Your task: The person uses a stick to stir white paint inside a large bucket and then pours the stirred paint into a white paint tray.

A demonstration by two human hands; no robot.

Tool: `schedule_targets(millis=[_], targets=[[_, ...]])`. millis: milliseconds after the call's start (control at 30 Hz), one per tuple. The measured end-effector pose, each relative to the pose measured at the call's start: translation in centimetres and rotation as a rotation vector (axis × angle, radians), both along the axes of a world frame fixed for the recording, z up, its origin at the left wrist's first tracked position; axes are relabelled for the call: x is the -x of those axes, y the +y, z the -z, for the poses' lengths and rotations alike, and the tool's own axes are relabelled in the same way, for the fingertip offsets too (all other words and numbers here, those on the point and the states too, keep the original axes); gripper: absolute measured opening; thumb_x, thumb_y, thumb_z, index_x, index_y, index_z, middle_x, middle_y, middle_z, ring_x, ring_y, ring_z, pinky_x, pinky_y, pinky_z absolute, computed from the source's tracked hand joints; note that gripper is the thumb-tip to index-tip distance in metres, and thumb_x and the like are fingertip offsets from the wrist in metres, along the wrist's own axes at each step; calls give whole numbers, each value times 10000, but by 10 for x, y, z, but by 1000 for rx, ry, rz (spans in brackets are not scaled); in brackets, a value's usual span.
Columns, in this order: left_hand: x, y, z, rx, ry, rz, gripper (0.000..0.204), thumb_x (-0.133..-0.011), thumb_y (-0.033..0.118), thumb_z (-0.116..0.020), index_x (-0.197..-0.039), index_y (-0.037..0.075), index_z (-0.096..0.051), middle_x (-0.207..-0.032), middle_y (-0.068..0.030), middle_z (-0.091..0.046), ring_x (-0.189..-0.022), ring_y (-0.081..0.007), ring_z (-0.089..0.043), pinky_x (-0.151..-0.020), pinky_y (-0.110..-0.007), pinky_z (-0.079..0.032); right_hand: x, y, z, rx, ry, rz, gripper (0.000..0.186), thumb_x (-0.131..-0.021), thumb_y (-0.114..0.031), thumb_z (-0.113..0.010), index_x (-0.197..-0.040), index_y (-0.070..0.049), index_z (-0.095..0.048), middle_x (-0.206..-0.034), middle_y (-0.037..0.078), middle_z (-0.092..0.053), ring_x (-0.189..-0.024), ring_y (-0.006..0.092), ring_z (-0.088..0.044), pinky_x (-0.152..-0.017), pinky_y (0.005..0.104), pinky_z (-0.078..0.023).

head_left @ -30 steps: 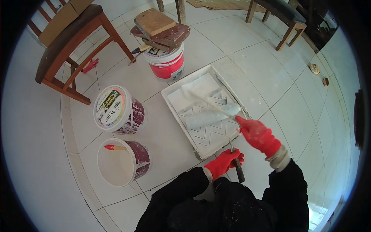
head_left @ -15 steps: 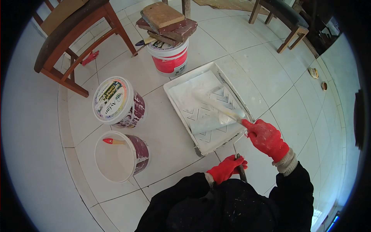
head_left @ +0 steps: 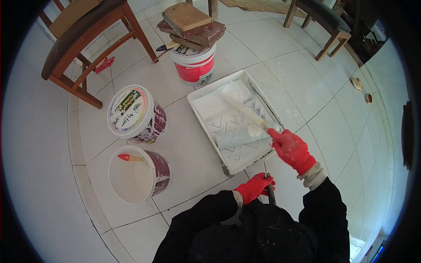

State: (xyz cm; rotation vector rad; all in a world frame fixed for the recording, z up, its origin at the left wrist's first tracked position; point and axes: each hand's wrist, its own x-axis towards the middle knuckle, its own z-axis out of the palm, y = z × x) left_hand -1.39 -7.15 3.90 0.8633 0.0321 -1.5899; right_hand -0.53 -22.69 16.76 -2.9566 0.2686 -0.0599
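Note:
My right hand [head_left: 291, 150], in a red glove, is closed around the handle of a white-coated brush [head_left: 246, 111], a little blurred, whose far end reaches over the paint tray. In my left hand [head_left: 254, 187], also red-gloved, is the dark handle of a paint roller [head_left: 237, 137]. Its wire frame runs up to the tray, and the paint-covered sleeve rests across the tray's ribbed slope. The white rectangular paint tray [head_left: 204, 125] lies on the floor in front of me. White paint [head_left: 219, 103] pools at its far end. My fingers partly hide both handles.
Left of the tray stand a lidded paint bucket [head_left: 158, 120] and an open bucket [head_left: 162, 171] with a red-tipped brush inside. Behind, a red-and-white bucket [head_left: 195, 70] carries stacked brown blocks [head_left: 188, 19] and another brush. A wooden chair [head_left: 81, 48] stands far left, a bench [head_left: 324, 19] far right.
My right hand has moved a little left and away from me, shifting the brush over the tray. The roller and my left hand stay nearly in place. The whole view has shifted slightly.

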Motion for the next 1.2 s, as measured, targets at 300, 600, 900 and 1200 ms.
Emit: schedule_targets(millis=[300, 600, 900, 1200], targets=[[-2, 0, 9, -44, -80, -3, 221, -953, 228, -516, -1027, 21, -500, -976, -98, -577, -886, -221, -612, -763, -392, -528, -1, -10, -18, -32, 47, 67, 360, -814, -163, -625, -1173, -190, -623, -727, 87, -561, -686, 261, -581, -607, 364, -471], [-2, -4, 16, -62, -67, -19, 197, -949, 199, -520, -1020, 17, -495, -979, -104, -566, -891, -229, -609, -775, -397, -529, 9, -12, -32, 8, 199, 110, 352, -841, -207, -598, -1192, -190, -579, -730, 134, -556, -713, 305, -587, -600, 403, -470], [-6, 1, 13, -20, -75, -62, 228, -940, 238, -546, -1035, 31, -522, -1010, -86, -572, -907, -200, -603, -808, -372, -524, 12, -2, -34, -132, 141, 45, 364, -816, -159, -628, -1180, -170, -619, -722, 105, -557, -700, 276, -576, -616, 377, -462], [-12, 36, -3, -29, 109, -330, 397, -943, 357, -529, -1162, 30, -475, -1146, -121, -535, -1072, -236, -539, -925, -403, -476, 15, 1, -15, -89, -8, -70, 332, -831, -209, -608, -1163, -197, -605, -730, 115, -555, -678, 298, -585, -574, 405, -471]])
